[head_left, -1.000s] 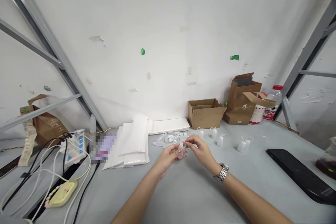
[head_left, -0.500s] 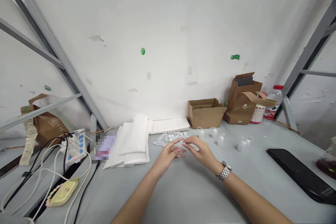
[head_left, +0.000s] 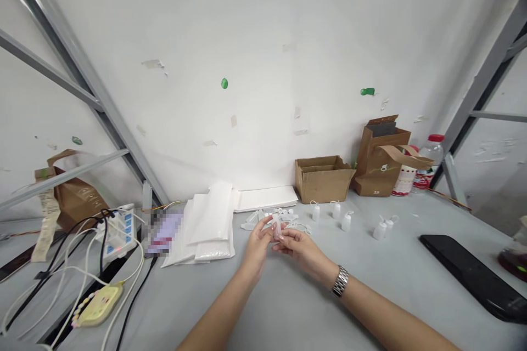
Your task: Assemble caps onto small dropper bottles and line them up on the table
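White plastic at the fingertips: the small bottle [head_left: 276,228] sits roughly upright between both hands, over the table [head_left: 272,312], just in front of the loose parts [head_left: 248,226]! Left hand [head_left: 256,242] pinches it narrowly, right hand [head_left: 302,248] closes in from the other side. Good handling here looks like light pressure, a steady left, small right-finger movements, and the neck, partly hidden, kept in sight

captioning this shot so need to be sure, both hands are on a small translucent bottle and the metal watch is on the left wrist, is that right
The wrist is wrong: the head view shows the metal watch on the right wrist. The left hand and right hand are both on a small translucent bottle.
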`<state>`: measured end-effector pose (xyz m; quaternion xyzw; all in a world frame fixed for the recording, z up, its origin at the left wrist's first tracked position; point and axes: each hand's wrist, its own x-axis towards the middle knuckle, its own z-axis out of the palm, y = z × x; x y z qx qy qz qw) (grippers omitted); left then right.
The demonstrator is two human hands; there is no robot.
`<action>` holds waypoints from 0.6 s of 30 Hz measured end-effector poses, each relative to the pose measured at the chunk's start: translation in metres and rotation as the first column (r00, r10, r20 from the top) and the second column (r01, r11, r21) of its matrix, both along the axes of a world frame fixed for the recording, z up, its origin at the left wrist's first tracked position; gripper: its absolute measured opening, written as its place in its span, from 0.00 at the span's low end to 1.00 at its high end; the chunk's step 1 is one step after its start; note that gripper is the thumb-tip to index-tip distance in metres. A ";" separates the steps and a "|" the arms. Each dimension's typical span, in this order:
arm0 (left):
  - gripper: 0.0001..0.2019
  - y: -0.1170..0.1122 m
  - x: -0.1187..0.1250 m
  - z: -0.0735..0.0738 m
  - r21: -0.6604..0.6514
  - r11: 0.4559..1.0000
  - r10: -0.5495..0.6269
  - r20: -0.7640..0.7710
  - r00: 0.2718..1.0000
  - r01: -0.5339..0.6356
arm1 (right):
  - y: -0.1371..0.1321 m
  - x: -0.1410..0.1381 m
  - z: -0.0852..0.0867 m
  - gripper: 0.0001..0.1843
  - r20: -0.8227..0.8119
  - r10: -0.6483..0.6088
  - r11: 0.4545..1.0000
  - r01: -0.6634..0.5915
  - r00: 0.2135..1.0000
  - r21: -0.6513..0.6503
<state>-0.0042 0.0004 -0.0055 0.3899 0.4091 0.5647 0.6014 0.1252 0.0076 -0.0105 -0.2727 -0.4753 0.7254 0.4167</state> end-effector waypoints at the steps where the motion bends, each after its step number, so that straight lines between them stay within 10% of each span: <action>1: 0.24 -0.001 0.001 0.001 -0.004 1.000 -0.007 0.012 1.000 0.007 | 0.000 0.000 0.000 0.15 -0.024 -0.008 1.000 0.008 1.000 -0.011; 18: 0.13 0.003 -0.006 0.006 0.094 0.995 -0.001 0.123 0.992 -0.011 | -0.005 0.002 -0.001 0.15 0.275 -0.452 0.841 0.302 0.849 0.450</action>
